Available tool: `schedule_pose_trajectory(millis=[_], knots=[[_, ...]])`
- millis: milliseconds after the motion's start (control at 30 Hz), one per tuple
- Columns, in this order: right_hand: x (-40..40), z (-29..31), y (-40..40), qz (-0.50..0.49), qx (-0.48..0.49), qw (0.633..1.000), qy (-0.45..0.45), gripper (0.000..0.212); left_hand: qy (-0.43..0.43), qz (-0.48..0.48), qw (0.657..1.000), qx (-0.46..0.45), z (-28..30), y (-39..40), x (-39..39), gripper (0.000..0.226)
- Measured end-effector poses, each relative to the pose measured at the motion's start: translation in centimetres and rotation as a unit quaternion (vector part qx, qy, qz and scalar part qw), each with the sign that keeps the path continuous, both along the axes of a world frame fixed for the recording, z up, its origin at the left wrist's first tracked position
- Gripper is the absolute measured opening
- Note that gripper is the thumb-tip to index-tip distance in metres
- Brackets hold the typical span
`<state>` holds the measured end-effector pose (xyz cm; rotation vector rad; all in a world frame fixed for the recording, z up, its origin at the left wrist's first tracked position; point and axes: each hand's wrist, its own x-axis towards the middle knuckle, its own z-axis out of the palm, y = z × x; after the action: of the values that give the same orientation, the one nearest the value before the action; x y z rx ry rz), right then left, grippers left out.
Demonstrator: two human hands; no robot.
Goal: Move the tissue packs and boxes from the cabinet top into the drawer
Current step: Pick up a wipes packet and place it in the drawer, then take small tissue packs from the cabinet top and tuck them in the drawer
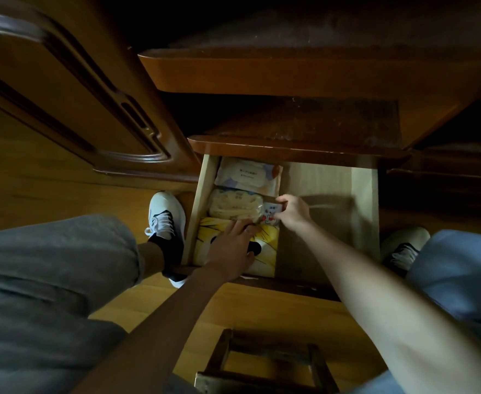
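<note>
The open drawer (330,177) shows pale wood inside. Along its left side lie a white tissue pack (247,174) at the back, a cream soft pack (233,206) in the middle and a yellow tissue box (264,251) at the front. My left hand (230,245) rests flat on the yellow box, fingertips touching the cream pack's near edge. My right hand (291,210) pinches a small white pack with red print (270,214) just right of the cream pack. The cabinet top (304,120) above is dark and bare.
A wooden door panel (71,89) stands to the left. My shoes (166,223) sit on the wooden floor at both sides of the drawer. A small wooden stool (267,365) is under me, close to the drawer's front edge. The drawer's right half is bare.
</note>
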<state>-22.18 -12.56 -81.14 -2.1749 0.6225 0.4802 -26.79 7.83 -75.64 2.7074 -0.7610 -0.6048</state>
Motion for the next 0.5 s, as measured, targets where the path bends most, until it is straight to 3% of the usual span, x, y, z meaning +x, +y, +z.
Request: schedule_pose_trajectory(millis=[200, 333, 500], knots=[[-0.5, 0.4, 1.4, -0.039, -0.039, 0.998, 0.011, 0.041, -0.018, -0.003, 1.0, 0.015, 0.3, -0.4, 0.2, 0.055], [-1.0, 3.1, 0.1, -0.035, -0.035, 0.998, 0.028, 0.05, 0.004, -0.046, 0.997, 0.055, 0.9, -0.5, 0.2, 0.069], [-2.2, 9.6, -3.3, 0.04, -0.002, 0.999, 0.022, 0.029, 0.079, -0.086, 0.989, 0.088, 4.2, -0.6, 0.9, 0.069]])
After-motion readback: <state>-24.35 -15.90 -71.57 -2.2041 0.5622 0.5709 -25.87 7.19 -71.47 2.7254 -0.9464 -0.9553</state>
